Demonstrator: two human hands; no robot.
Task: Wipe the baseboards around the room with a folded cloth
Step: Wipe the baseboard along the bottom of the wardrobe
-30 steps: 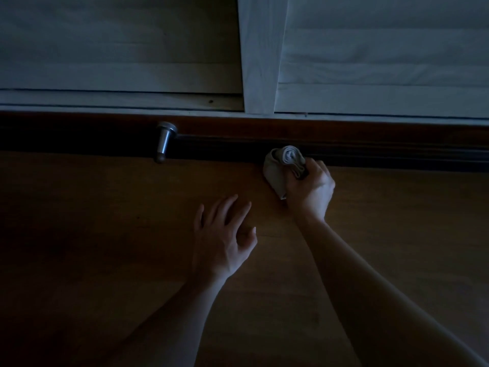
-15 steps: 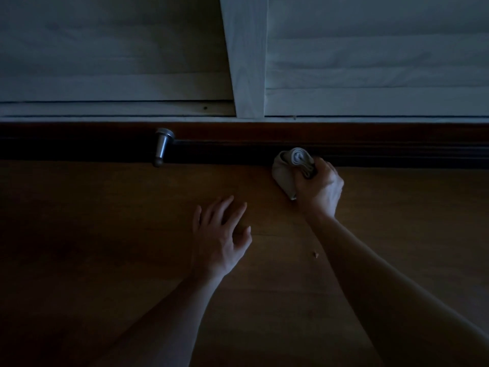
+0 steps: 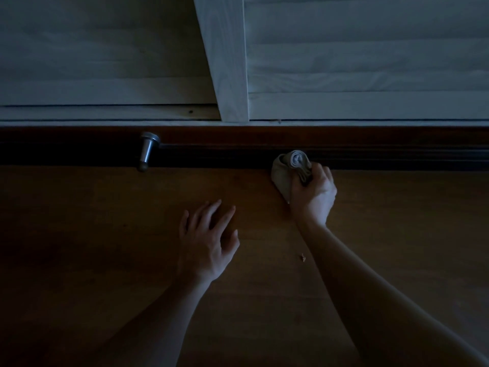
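Note:
A dark brown baseboard runs across the view where the wooden floor meets a pale panelled wall. My right hand grips a folded grey cloth and holds it against the baseboard's lower edge, right of centre. My left hand lies flat on the floor with its fingers spread, below and to the left of the cloth, holding nothing.
A metal door stopper sticks out of the baseboard to the left of the cloth. A pale vertical wall strip meets the baseboard above the cloth. A small crumb lies on the wooden floor between my arms. The room is dim.
My right hand and the cloth have slid a little to the right along the baseboard, away from the door stopper. My left hand stays on the floor.

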